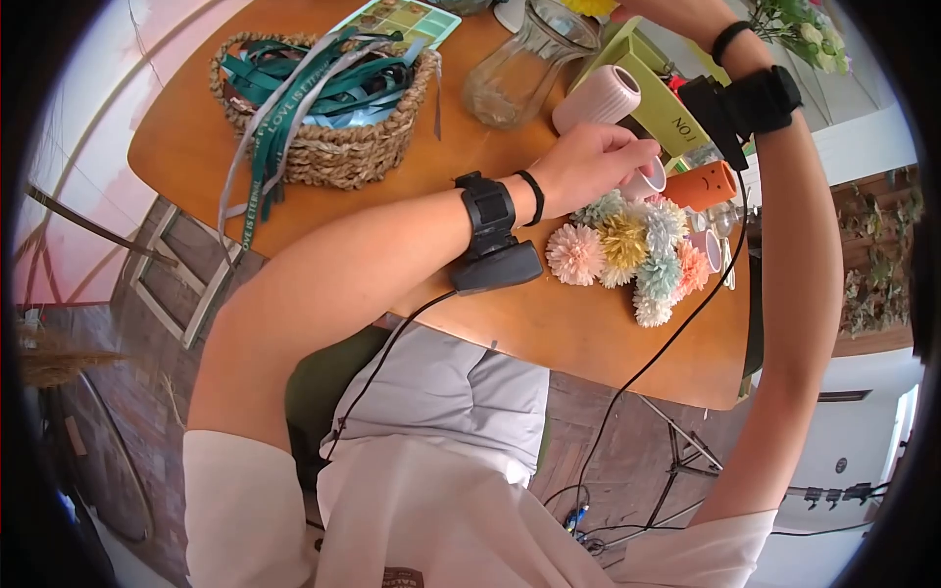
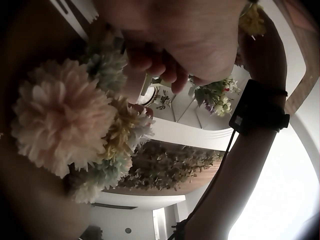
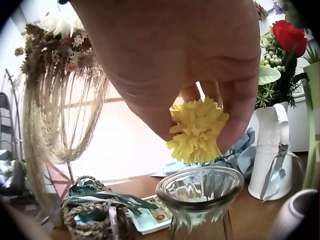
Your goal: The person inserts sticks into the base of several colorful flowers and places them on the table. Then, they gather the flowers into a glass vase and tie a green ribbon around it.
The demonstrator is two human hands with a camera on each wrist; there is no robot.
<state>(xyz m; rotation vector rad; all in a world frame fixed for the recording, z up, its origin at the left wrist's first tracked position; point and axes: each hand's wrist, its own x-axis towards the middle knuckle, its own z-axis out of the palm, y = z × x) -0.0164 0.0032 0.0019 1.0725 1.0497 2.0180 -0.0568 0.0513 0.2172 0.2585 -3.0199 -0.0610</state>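
Observation:
My right hand pinches a yellow flower just under its bloom, with the thin stem reaching down into the mouth of a clear glass vase. In the head view this hand is mostly cut off at the top edge, while the glass vase stands upright on the table. My left hand has loosely curled fingers beside a small pale cup, overlapping it. Several artificial pompom flowers in pink, yellow, blue-green and white lie close by; the left wrist view shows a pink bloom nearest.
A ribbed pale pink vase and an orange cup with a drawn face are near a green box. At the left is a woven basket of ribbons. A white pitcher stands beyond the glass vase.

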